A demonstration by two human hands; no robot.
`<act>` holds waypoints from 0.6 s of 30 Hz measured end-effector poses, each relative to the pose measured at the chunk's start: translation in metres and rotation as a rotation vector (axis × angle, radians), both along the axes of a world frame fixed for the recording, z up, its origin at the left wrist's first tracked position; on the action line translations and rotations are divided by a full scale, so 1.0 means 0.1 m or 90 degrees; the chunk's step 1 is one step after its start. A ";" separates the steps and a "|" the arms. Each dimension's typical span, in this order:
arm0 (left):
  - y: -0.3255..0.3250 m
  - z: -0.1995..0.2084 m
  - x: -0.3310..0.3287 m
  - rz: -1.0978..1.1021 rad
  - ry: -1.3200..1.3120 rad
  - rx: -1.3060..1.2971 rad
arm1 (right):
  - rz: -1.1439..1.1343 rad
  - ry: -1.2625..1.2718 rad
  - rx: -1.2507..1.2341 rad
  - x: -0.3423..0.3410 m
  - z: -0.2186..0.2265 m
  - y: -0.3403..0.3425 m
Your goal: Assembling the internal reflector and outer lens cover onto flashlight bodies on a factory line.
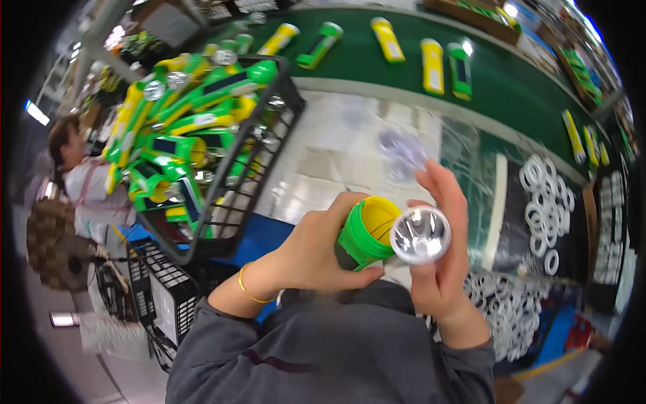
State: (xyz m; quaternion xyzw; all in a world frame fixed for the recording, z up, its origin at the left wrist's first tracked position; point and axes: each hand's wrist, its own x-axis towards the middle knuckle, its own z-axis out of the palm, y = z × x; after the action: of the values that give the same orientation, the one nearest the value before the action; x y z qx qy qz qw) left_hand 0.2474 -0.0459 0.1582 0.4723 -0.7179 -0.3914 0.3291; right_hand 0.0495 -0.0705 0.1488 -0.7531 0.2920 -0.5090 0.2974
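Note:
My left hand [303, 246] is wrapped round a green flashlight body [360, 246], its open threaded end tilted up and showing a yellow inside. Thin dark wires seem to cross that opening. In my right hand [447, 269] I grip a shiny silver reflector cup [421, 236] by its edge, close beside the mouth of the body. Just beyond my right fingers, some clear round lenses [400, 151] lie on the pale worktop [316, 135].
A black crate [272, 161] heaped with green and yellow flashlights stands at left. Across the back runs a green conveyor belt [360, 71] carrying several flashlights. White rings [538, 195] lie at right, with more piled below. A co-worker [87, 175] is at far left.

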 end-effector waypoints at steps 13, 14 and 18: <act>-0.11 -0.64 -0.24 -0.080 0.299 0.148 | 0.055 0.051 0.105 -0.47 -0.11 -0.10; -0.12 -0.62 -0.20 -0.075 0.301 0.151 | 0.071 0.122 0.073 -0.50 -0.10 -0.10; -0.11 -0.61 -0.12 -0.118 0.142 0.085 | 0.079 0.080 0.157 -0.48 0.01 -0.10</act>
State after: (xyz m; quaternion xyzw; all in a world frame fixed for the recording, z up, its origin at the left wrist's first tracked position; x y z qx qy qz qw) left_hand 0.2350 -0.0573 0.0975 0.3785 -0.6898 -0.5172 0.3368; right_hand 0.0014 -0.0807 0.1502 -0.7578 0.3232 -0.4015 0.4000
